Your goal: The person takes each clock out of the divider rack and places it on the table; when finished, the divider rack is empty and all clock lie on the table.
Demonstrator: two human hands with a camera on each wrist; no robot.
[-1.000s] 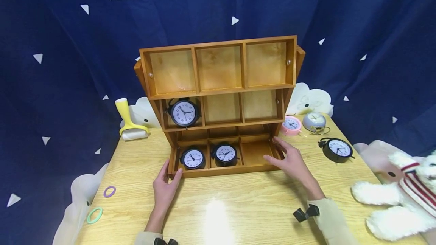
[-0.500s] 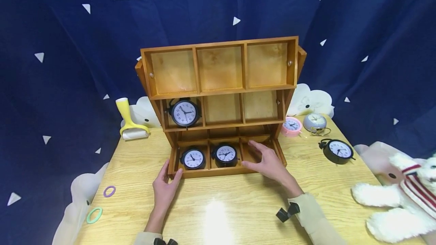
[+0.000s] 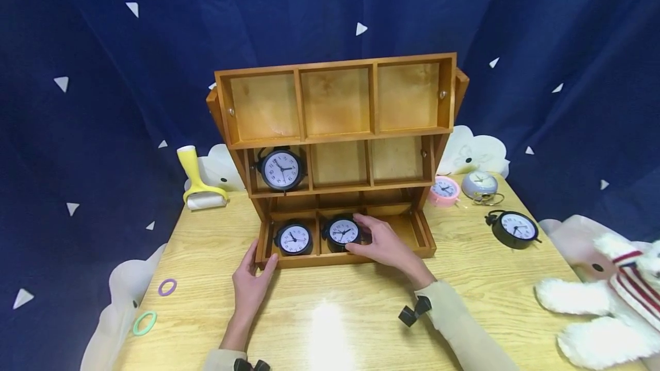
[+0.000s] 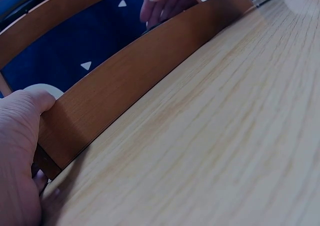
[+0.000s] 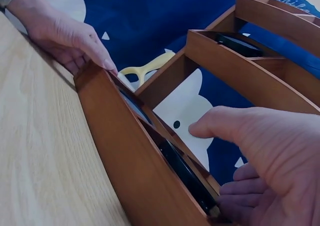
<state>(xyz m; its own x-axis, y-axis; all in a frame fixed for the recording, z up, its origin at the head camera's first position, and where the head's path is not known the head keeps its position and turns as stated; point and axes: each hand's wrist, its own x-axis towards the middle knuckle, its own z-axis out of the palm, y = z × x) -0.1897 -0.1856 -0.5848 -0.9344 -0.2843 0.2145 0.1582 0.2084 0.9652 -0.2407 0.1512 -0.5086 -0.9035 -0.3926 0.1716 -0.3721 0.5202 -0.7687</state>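
My left hand grips the front left corner of a three-tier wooden shelf, thumb on its front board. At the lower tier's middle compartment, my right hand reaches around the right side of a black alarm clock. In the right wrist view, that hand's upper digit stands apart from the clock, and its lower fingers are by the clock's near end; contact is unclear. Another black alarm clock sits in the lower left compartment. A third black clock occupies the middle tier's left compartment.
On the table's right stand a pink clock, a grey-blue clock and a black clock. Left are a yellow lint roller, a purple ring and a green ring. A white plush toy lies at right.
My right hand has moved left, from the lower tier's right end across the right compartment to the middle clock. My left hand keeps its hold on the shelf corner.
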